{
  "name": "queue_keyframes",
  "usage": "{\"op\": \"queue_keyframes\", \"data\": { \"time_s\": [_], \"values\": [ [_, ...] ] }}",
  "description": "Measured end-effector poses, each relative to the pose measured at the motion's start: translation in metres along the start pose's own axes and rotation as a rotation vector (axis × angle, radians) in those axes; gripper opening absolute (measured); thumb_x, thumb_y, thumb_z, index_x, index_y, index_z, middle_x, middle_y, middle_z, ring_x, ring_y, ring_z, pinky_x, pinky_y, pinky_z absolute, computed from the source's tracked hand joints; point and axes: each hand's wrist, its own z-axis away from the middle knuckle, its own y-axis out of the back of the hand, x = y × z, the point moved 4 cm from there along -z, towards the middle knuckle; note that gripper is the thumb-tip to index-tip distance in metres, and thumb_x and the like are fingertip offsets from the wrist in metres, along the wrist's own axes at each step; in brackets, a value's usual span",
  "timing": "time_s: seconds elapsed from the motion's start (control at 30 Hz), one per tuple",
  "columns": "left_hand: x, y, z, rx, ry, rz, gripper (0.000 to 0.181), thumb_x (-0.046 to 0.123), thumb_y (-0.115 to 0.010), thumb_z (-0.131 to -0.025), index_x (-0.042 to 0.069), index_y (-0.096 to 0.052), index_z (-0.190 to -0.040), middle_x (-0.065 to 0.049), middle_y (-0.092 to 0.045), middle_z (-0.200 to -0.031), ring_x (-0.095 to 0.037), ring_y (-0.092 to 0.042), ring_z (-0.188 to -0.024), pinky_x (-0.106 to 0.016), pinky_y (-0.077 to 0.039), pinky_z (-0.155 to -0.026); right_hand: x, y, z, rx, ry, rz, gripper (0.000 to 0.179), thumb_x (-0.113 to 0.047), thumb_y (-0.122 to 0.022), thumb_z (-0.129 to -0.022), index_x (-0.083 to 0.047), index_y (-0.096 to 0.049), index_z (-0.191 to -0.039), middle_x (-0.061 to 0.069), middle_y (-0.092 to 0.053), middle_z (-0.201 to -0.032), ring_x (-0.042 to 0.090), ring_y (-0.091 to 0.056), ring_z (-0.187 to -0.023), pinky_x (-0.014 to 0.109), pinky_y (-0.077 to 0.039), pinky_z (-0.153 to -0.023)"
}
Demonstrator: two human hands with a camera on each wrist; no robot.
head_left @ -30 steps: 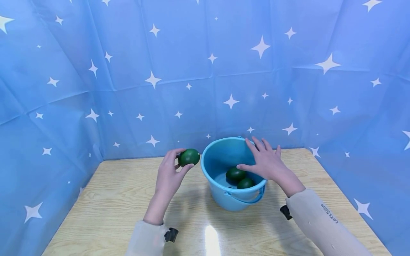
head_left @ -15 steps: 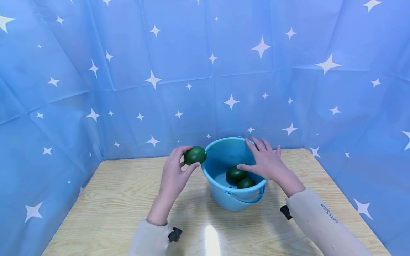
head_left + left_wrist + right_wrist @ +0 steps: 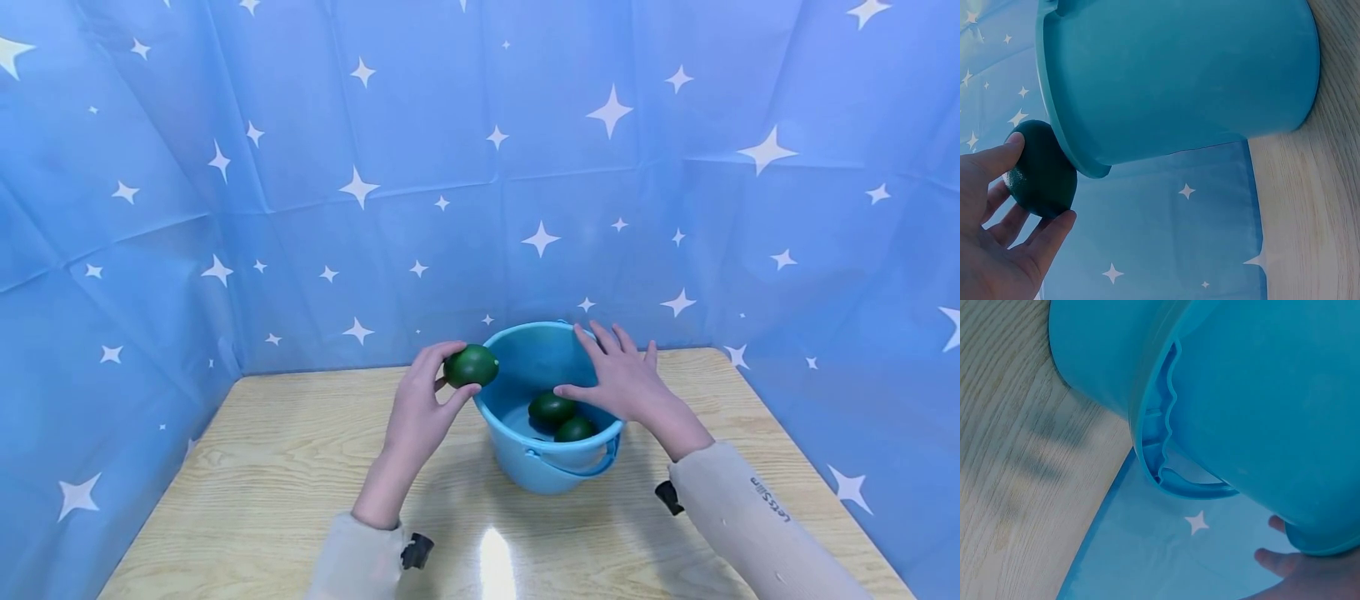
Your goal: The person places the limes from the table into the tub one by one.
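In the head view my left hand (image 3: 422,408) pinches a dark green avocado (image 3: 471,367) between thumb and fingers at the left rim of a light blue bucket (image 3: 536,471). The left wrist view has this avocado (image 3: 1042,172) just beside the rim, outside the bucket wall (image 3: 1179,75). Two more dark green fruits lie inside the bucket, one avocado (image 3: 551,408) behind another avocado (image 3: 576,429). With fingers spread, my right hand (image 3: 622,379) rests over the bucket's right rim. Only part of the right hand (image 3: 1310,572) shows in the right wrist view.
The bucket stands on a light wood-grain table (image 3: 285,467). Its handle (image 3: 592,467) hangs down at the front right. A blue cloth (image 3: 420,208) with white stars closes off the back and both sides.
My left hand has moved right with the avocado, from left of the bucket to its rim. The right hand and the bucket have stayed in place.
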Motion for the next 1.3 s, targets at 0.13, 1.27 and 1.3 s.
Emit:
{"op": "queue_keyframes", "data": {
  "time_s": [0.13,1.27,1.3],
  "values": [
    [0.001,-0.001,0.0,-0.01,-0.011,0.017,0.05,0.019,-0.075,-0.089,0.015,-0.057,-0.136,-0.005,-0.056,-0.139,-0.025,-0.057,-0.127,-0.043,-0.058,-0.095,0.0,0.0,0.0,-0.001,-0.001,-0.003,0.103,-0.066,-0.064,-0.085,-0.011,-0.019,-0.16,0.023,-0.017,-0.164,0.054,-0.01,-0.148,0.086,-0.005,-0.107],
    [-0.024,0.005,0.0,-0.032,0.041,-0.181,0.051,0.03,-0.069,-0.095,0.017,-0.053,-0.142,-0.004,-0.055,-0.146,-0.027,-0.054,-0.134,-0.045,-0.051,-0.107,0.002,-0.001,0.0,-0.019,-0.009,0.008,0.105,-0.071,-0.06,-0.085,-0.012,-0.016,-0.161,0.023,-0.016,-0.165,0.054,-0.009,-0.149,0.085,-0.006,-0.107],
    [-0.025,0.006,0.0,-0.035,0.044,-0.198,0.052,0.031,-0.069,-0.095,0.017,-0.053,-0.143,-0.004,-0.055,-0.147,-0.028,-0.053,-0.135,-0.047,-0.05,-0.107,0.002,-0.001,0.0,-0.019,-0.01,0.008,0.106,-0.072,-0.059,-0.085,-0.012,-0.016,-0.161,0.023,-0.016,-0.165,0.054,-0.009,-0.149,0.085,-0.006,-0.107]
  ]
}}
